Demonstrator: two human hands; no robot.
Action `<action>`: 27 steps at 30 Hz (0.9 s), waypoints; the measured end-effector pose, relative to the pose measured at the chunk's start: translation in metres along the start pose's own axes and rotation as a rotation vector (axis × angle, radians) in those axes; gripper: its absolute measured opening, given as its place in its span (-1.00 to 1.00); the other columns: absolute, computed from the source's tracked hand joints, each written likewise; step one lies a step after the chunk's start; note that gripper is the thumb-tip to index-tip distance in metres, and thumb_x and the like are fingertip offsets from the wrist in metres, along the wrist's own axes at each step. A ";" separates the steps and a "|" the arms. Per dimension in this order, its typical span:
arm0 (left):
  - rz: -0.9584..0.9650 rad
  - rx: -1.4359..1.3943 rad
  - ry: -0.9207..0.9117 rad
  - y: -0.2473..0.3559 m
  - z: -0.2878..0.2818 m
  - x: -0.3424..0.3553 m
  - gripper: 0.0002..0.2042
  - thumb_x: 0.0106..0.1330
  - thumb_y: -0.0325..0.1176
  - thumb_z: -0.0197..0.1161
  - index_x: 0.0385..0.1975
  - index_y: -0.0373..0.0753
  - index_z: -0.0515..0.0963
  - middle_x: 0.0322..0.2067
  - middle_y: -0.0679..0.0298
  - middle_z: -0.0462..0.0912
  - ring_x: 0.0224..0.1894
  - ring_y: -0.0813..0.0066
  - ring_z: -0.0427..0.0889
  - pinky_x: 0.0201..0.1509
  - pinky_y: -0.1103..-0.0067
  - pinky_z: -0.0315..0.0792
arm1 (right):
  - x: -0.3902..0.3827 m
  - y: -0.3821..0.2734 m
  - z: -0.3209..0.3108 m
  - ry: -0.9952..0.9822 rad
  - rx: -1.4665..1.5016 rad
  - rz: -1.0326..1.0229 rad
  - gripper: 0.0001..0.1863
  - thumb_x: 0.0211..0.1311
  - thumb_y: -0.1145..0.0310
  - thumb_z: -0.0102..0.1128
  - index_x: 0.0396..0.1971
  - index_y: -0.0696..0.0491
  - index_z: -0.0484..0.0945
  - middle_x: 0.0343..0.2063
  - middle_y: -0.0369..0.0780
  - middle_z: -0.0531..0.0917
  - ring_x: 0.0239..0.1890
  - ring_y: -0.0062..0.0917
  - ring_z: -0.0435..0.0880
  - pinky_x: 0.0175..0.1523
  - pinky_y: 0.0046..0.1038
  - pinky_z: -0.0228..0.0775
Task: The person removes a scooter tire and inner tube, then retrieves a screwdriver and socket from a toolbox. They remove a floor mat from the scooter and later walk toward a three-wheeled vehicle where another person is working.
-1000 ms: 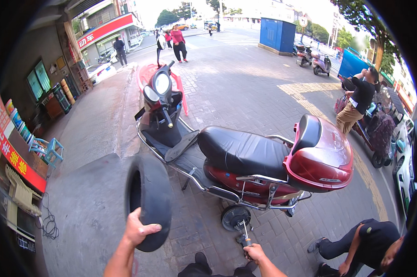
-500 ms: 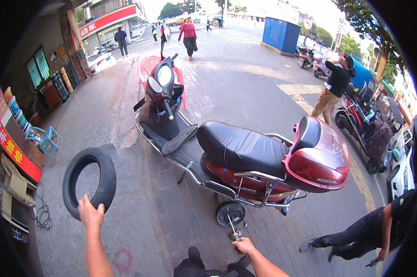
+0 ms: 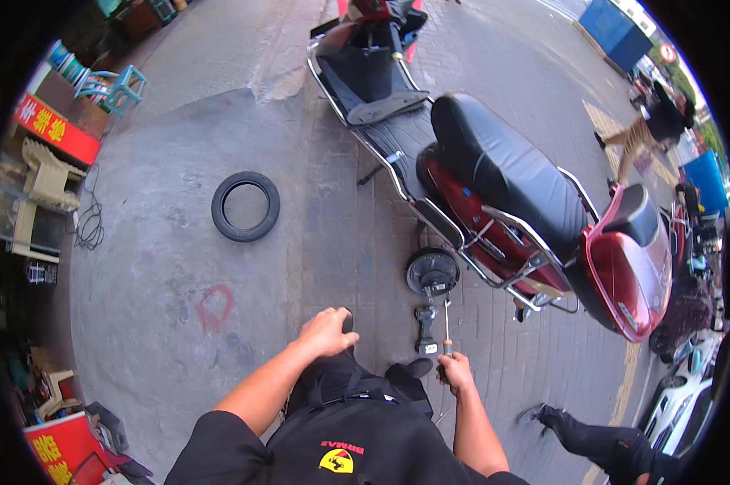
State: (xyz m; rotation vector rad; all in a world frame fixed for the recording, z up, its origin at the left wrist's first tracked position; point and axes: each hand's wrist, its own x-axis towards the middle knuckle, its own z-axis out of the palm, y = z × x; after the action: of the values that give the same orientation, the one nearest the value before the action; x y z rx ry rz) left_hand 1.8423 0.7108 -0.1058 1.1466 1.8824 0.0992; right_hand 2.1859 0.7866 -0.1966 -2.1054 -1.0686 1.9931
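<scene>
"Red scooter (image 3: pixel 506 194) takes the upper right of the frame. Next?"

"Black tyre (image 3: pixel 247 235), looking flat on the floor (image 3: pixel 142 267), left of centre. Left hand (image 3: pixel 326 332) is the nearer one; the tyre is up and left of it, well apart."

"And that left hand?"

"At the knee (image 3: pixel 326 376), low centre. I see nothing in it; how wide it is, I cannot tell."

"Then?"

"Hub (image 3: pixel 432 270), under the scooter, just right of centre. Right hand (image 3: pixel 456 371) is nearer, below and slightly right of it."

"Smaller?"

"Drill (image 3: pixel 426 328), on the paving (image 3: pixel 502 380) just below the hub, up and left of the right hand, its long axis running up the frame."

"Smallest?"

"Screwdriver (image 3: pixel 448 345), gripped in the right hand, shaft pointing up the frame. Its tip is just beside the hub's lower right edge; whether touching, I cannot tell."
</scene>
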 end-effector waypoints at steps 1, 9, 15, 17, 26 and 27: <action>0.007 0.003 0.014 -0.003 -0.003 0.004 -0.42 0.15 -0.06 0.33 0.14 -0.25 0.46 0.07 -0.04 0.54 0.16 0.01 0.50 0.21 0.24 0.40 | 0.001 -0.001 0.000 -0.001 0.001 -0.009 -0.84 0.20 0.39 0.19 -0.35 0.15 0.44 -0.63 -0.24 0.50 -0.70 -0.53 0.51 -0.67 -0.47 0.28; -0.021 -0.046 -0.036 -0.016 0.000 0.022 -0.43 0.14 -0.14 0.35 0.10 -0.34 0.48 -0.02 -0.11 0.61 0.08 0.02 0.59 0.18 0.31 0.45 | 0.007 0.000 -0.003 0.101 -0.130 -0.020 -0.77 0.05 0.34 0.25 -0.37 0.19 0.55 -0.64 -0.24 0.57 -0.69 -0.57 0.52 -0.62 -0.46 0.33; -0.044 -0.085 -0.052 -0.020 0.013 0.032 -0.44 0.12 -0.14 0.36 0.07 -0.36 0.50 -0.10 -0.08 0.66 0.00 0.06 0.65 0.10 0.35 0.51 | 0.006 0.025 -0.018 0.141 -0.254 0.042 -0.74 0.01 0.29 0.23 -0.37 0.17 0.56 -0.61 -0.18 0.62 -0.63 -0.51 0.61 -0.55 -0.44 0.41; -0.050 -0.066 -0.051 -0.022 0.015 0.036 -0.44 0.12 -0.14 0.37 0.06 -0.36 0.50 -0.11 -0.08 0.66 -0.01 0.07 0.66 0.09 0.35 0.51 | 0.006 0.033 -0.022 0.148 -0.273 0.065 -0.73 0.01 0.27 0.24 -0.38 0.17 0.55 -0.60 -0.17 0.63 -0.62 -0.50 0.62 -0.51 -0.42 0.43; -0.002 0.011 -0.017 -0.007 0.018 0.064 -0.54 0.14 -0.25 0.40 -0.02 -0.39 0.54 -0.30 0.05 0.71 -0.24 0.30 0.69 -0.12 0.43 0.54 | 0.000 0.059 -0.045 0.161 -0.192 0.098 -0.70 0.00 0.26 0.25 -0.36 0.18 0.55 -0.58 -0.15 0.64 -0.56 -0.44 0.65 -0.41 -0.35 0.47; 0.007 0.019 -0.021 0.000 0.020 0.067 -0.55 0.14 -0.26 0.39 -0.02 -0.40 0.54 -0.31 0.05 0.71 -0.24 0.33 0.68 -0.12 0.44 0.53 | -0.002 0.065 -0.051 0.182 -0.175 0.099 -0.70 0.00 0.26 0.25 -0.35 0.19 0.55 -0.58 -0.15 0.64 -0.56 -0.44 0.65 -0.41 -0.36 0.47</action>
State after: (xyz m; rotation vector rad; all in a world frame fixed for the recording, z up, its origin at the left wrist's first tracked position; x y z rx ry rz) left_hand 1.8459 0.7533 -0.1615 1.1628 1.8644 0.0735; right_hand 2.2602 0.7570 -0.2175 -2.4171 -1.1652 1.7614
